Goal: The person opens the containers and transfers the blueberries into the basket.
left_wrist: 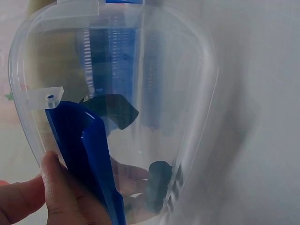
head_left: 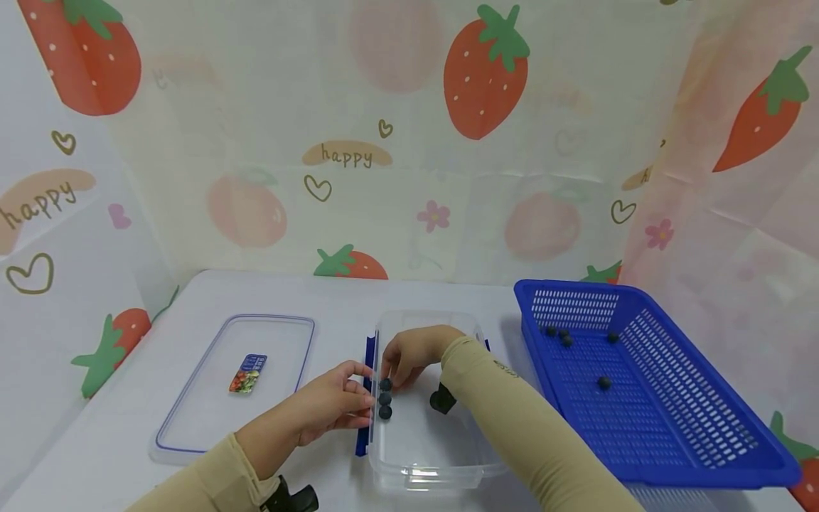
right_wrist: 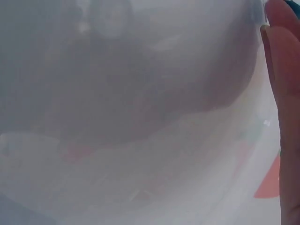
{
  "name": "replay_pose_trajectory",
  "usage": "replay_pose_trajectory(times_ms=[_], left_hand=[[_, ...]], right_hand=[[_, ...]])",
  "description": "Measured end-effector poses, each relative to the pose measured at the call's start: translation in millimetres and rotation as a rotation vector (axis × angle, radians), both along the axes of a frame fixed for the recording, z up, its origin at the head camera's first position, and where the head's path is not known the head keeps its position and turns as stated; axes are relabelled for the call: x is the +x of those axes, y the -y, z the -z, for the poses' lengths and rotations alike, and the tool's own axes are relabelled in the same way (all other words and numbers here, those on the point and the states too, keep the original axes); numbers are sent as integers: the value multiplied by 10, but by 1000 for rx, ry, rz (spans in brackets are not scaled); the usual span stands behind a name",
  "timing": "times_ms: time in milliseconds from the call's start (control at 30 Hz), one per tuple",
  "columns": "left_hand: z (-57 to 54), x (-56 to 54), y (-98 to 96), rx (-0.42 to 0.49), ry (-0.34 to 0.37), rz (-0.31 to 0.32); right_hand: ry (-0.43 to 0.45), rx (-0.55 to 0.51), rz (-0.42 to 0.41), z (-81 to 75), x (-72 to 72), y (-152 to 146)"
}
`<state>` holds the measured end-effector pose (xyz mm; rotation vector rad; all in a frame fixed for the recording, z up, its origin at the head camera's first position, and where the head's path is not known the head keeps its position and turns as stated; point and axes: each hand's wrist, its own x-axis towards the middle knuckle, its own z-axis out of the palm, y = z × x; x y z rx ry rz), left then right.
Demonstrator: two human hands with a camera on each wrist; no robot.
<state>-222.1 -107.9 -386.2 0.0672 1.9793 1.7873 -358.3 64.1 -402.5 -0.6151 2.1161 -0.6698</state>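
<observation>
A clear plastic box (head_left: 441,444) stands on the table with blue side latches. My left hand (head_left: 335,402) grips its left wall beside the hanging blue latch (left_wrist: 86,145), fingertips at the rim. Inside the box my right hand (head_left: 412,355) reaches down with bent fingers, pinching at the far end of a row of small dark balls (head_left: 385,399) along the left wall. Through the clear wall, the left wrist view shows the dark balls (left_wrist: 158,185) and right fingers. A bit of dark ball (right_wrist: 294,5) shows by the right fingertips (right_wrist: 281,51); most of it is hidden.
To the right stands a blue perforated basket (head_left: 646,444) with several dark balls (head_left: 604,382) in it. A clear lid (head_left: 198,405) with a blue seal and a colourful label (head_left: 248,374) lies on the left. A strawberry-print cloth (head_left: 409,213) hangs behind the table.
</observation>
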Motion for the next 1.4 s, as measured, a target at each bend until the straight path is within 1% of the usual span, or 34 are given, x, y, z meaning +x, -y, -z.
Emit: replay_pose_trajectory(times_ms=[233, 500, 800, 1000, 1200, 1400], left_hand=[[-5, 15, -3, -4, -3, -6], [-11, 19, -12, -7, -6, -13], [50, -8, -10, 6, -16, -13], [41, -10, -11, -2, -21, -4], [27, -18, -7, 3, -11, 9], [40, -28, 3, 2, 11, 2]], right_hand=[[-28, -31, 21, -19, -11, -2], [-39, -69, 21, -30, -37, -9], [-40, -95, 43, -63, 4, 23], [-47, -99, 43, -85, 4, 18], [-63, -114, 17, -191, -8, -18], [-50, -183, 30, -369, -40, -97]])
